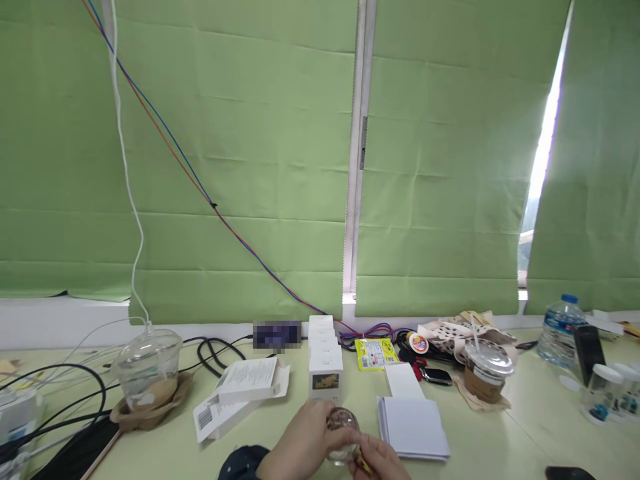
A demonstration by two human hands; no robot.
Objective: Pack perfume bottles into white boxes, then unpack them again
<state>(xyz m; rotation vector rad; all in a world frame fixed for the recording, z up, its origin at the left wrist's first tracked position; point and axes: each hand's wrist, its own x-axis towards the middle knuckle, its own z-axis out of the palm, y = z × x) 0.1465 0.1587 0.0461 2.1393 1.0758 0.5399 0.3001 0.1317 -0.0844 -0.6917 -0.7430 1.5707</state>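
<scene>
My left hand point(305, 441) is closed around a small clear round jar point(344, 420) with something brownish showing through it. My right hand point(381, 460) meets it at the jar's lower right side, fingers pinched on a small yellow-gold piece point(365, 465) too small to name. Just beyond my hands stands a row of white boxes point(326, 367), the front one bearing a dark picture. A stack of white sheets point(415, 430) lies right of my right hand. To the left, white cartons point(245, 383) with flaps lifted lie on the table.
At left are a clear plastic cup point(147, 367) on a brown holder and black cables point(60, 367). A yellow packet point(376, 353), a lidded drink cup point(485, 373), a water bottle point(561, 330) and small clear jars point(603, 393) stand or lie rightward.
</scene>
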